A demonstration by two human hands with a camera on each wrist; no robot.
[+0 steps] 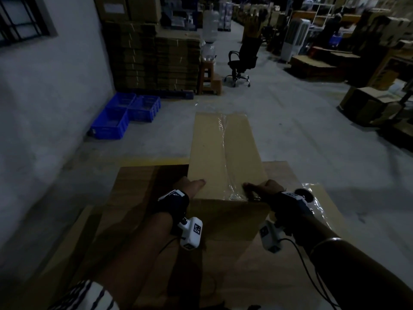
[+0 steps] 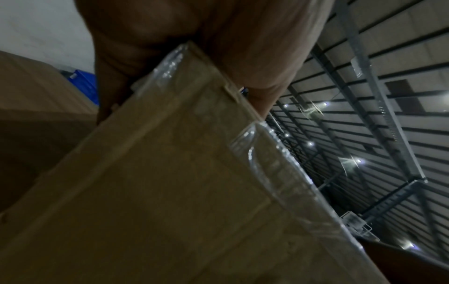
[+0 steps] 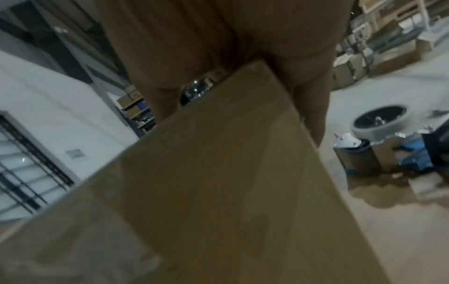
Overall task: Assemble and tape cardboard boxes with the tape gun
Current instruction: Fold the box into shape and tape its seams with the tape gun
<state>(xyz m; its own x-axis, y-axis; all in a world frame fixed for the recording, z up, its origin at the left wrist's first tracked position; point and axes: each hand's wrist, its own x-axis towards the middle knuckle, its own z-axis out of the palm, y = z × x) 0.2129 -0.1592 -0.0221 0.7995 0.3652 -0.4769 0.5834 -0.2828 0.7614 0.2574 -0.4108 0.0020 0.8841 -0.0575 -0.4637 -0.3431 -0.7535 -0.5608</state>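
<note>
Your left hand [image 1: 190, 186] and right hand [image 1: 264, 189] each clamp a near corner of the taped cardboard box [image 1: 223, 153], thumbs on top, fingers curled underneath. It juts forward over flattened cardboard [image 1: 134, 193]; blue crates [image 1: 125, 115] sit beyond.

My right hand [image 3: 243, 57] grips the cardboard box [image 3: 218, 182] at its top corner, fingers curled over the edge. A tape gun [image 3: 379, 138] lies at three o'clock, a barred window [image 3: 29, 173] at nine.

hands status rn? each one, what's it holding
Left hand: grips the near left edge of the taped box.
Right hand: grips the box's near right edge.
</note>
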